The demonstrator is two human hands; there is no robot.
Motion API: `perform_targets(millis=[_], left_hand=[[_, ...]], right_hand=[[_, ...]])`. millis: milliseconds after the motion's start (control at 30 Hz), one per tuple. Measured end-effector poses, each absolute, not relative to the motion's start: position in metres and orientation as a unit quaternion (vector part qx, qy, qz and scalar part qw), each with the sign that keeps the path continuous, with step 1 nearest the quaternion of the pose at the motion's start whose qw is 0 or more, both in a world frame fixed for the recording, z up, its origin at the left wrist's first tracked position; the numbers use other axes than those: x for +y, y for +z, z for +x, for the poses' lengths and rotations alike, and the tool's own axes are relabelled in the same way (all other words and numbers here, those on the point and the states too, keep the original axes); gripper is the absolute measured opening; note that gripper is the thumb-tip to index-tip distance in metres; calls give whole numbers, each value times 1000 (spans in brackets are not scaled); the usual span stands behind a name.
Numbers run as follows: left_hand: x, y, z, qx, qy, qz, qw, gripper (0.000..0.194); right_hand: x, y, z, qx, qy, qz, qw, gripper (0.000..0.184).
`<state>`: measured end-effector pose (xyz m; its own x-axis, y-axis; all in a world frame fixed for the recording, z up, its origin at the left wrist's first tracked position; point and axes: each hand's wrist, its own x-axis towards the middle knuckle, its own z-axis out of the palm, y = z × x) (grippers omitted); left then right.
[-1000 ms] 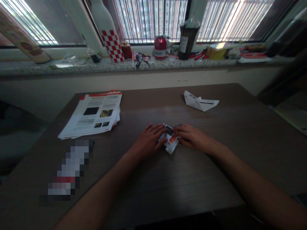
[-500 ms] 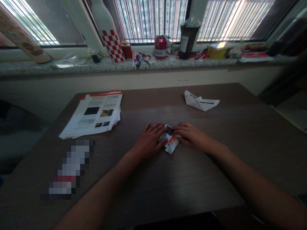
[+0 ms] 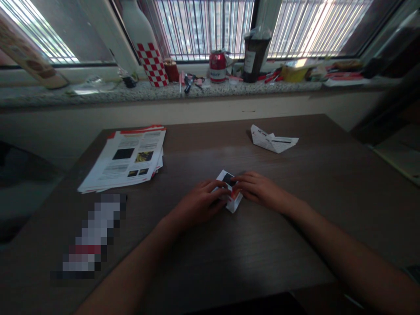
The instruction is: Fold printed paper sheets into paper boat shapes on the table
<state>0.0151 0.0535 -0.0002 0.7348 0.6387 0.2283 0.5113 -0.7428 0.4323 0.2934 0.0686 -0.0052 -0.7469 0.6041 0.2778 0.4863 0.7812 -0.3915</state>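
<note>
A small folded sheet of printed paper, white with a dark patch and an orange-red band, lies on the brown table in front of me. My left hand grips its left side, with bent fingers over the middle and the thumb low near the edge. From the right, my right hand holds the paper, fingertips on the dark patch and the coloured band. Fingers from both hands cover part of the folds. Farther back on the right sits a folded paper boat, touched by neither hand.
A stack of printed sheets lies at the table's back left. Nearer me is a pixelated oblong object. On the granite windowsill stand a checkered white bottle, a red can and a dark drink cup.
My left hand has slid slightly down and back, its fingers now more bent over the paper. More of the paper's upper left corner shows. My right hand has barely moved.
</note>
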Motion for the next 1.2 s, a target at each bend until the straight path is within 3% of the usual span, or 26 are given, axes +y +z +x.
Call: perform_targets(millis=[400, 733, 1200], left_hand=[[58, -2, 2, 268, 212, 907, 247, 25], [58, -1, 0, 258, 221, 904, 260, 19], [60, -7, 0, 268, 214, 901, 267, 23]], right_hand=[[58, 10, 293, -928, 220, -248, 169, 33], [52, 15, 293, -943, 184, -253, 118, 40], [43, 1, 266, -843, 271, -397, 241, 10]])
